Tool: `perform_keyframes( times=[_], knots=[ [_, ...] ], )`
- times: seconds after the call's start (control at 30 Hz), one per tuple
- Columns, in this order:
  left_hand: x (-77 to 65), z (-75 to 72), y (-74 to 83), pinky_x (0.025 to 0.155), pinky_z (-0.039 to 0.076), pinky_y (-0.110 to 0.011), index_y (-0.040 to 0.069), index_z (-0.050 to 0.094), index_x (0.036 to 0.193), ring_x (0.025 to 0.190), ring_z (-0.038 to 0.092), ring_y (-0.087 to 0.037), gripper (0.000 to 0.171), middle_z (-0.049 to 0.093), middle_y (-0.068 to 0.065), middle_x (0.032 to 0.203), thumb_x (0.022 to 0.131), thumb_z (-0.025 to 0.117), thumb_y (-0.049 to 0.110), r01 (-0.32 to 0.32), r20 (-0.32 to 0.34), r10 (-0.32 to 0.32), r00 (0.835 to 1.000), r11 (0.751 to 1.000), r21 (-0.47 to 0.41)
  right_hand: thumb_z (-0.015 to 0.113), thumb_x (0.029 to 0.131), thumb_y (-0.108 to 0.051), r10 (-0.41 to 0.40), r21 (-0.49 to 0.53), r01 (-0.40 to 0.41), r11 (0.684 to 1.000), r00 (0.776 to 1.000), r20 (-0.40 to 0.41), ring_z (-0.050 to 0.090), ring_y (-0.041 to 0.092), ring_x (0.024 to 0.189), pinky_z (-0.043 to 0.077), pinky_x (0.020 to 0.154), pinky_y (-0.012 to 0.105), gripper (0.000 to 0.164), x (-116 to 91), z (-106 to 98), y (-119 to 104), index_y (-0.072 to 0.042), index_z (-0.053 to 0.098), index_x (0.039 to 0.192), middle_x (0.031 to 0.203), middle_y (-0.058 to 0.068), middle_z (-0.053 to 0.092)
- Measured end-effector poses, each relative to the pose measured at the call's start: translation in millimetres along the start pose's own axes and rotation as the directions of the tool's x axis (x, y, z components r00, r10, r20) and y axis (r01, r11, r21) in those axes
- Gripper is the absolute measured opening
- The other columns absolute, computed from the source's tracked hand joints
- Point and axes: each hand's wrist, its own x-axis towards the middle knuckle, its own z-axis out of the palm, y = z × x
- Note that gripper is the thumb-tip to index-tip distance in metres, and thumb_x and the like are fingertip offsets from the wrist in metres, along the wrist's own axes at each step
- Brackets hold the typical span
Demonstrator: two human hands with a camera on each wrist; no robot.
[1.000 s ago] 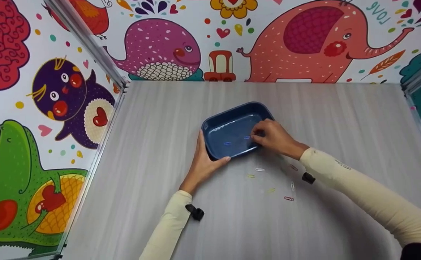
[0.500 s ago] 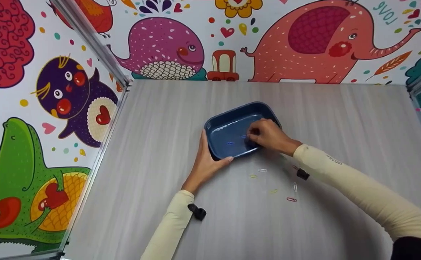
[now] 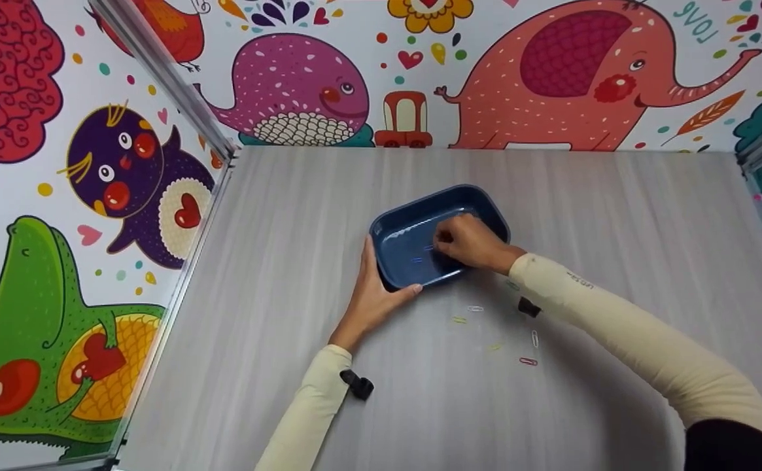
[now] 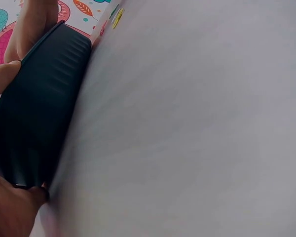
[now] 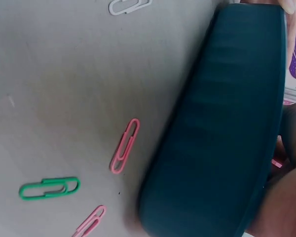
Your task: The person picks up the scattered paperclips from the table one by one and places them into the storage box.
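A blue rectangular tray [image 3: 407, 239] sits on the table. My left hand [image 3: 371, 301] grips its near left corner, thumb on the near rim and fingers along the left side. Inside the tray, my right hand [image 3: 471, 242] has curled fingers that pinch a small paper clip [image 3: 428, 248], which looks blue in the head view. A bit of pink [image 5: 276, 163] shows beside those fingers in the right wrist view; the fingertips are partly hidden behind the tray wall. Another blue paper clip [image 3: 416, 260] lies on the tray floor.
Several loose paper clips lie on the near side of the tray: white [image 3: 475, 308], yellow [image 3: 460, 320] and red [image 3: 528, 361]. Green [image 5: 49, 188] and pink [image 5: 124, 146] clips lie close beside the tray wall. Printed wall panels [image 3: 302, 91] border the table.
My right hand has moved left across the tray, and the clip at its fingertips has shifted left with it. The left hand keeps its grip on the tray.
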Motion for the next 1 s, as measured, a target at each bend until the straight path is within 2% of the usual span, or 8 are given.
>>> perform_keyframes(
  times=[0.2,0.4,0.63,0.8,1.0],
  knots=[
    [0.0,-2.1,-0.8,0.133,0.021,-0.055,0.009,-0.005,0.177,0.169,0.011,-0.033,0.142,0.001,-0.014,0.185,0.084,0.093,0.052,0.006,-0.005,-0.006,1.0,1.0,0.009,0.073,0.102,-0.004,0.016,0.019,-0.017,1.0,0.999,0.029,0.068,0.02,0.086,0.06,0.081,0.041,0.009,9.3,5.1,-3.9,-0.002,0.082,0.105,0.099,0.009,0.078],
    [2.4,-1.2,-2.6,0.133,0.021,-0.055,0.004,-0.003,0.176,0.168,0.012,-0.036,0.14,0.004,-0.019,0.184,0.086,0.094,0.047,-0.024,-0.006,0.024,1.0,1.0,-0.001,0.073,0.101,-0.003,-0.024,0.028,0.024,0.999,1.0,0.004,0.065,0.02,0.081,0.056,0.076,0.038,0.008,10.4,4.4,-2.1,-0.002,0.081,0.1,0.093,0.008,0.077],
    [0.8,-1.0,-1.8,0.133,0.021,-0.056,0.005,-0.003,0.176,0.168,0.012,-0.036,0.14,0.004,-0.019,0.184,0.085,0.095,0.045,-0.028,-0.012,0.028,1.0,1.0,-0.009,0.078,0.101,-0.008,-0.012,-0.033,0.01,0.999,0.998,-0.069,0.065,0.026,0.091,0.056,0.082,0.044,0.006,-10.6,-1.7,-1.6,-0.003,0.081,0.1,0.095,0.009,0.076],
    [1.6,-1.0,-0.6,0.133,0.02,-0.057,0.006,-0.004,0.177,0.168,0.012,-0.036,0.141,0.002,-0.018,0.184,0.084,0.095,0.047,-0.032,-0.012,0.032,0.999,0.999,-0.014,0.079,0.101,-0.008,-0.014,-0.089,0.002,0.996,0.991,-0.135,0.059,0.028,0.092,0.052,0.079,0.042,0.007,-27.0,-8.9,-1.6,-0.002,0.082,0.102,0.095,0.011,0.076],
    [2.1,0.8,-3.9,0.133,0.02,-0.058,0.003,-0.003,0.176,0.169,0.012,-0.036,0.141,0.003,-0.018,0.184,0.084,0.095,0.048,-0.034,-0.011,0.034,0.999,0.999,-0.007,0.08,0.099,-0.005,-0.039,-0.116,0.018,0.993,0.983,-0.18,0.059,0.028,0.092,0.055,0.08,0.041,0.008,-44.2,-13.6,-4.3,0.0,0.082,0.106,0.099,0.012,0.078]
  ],
)
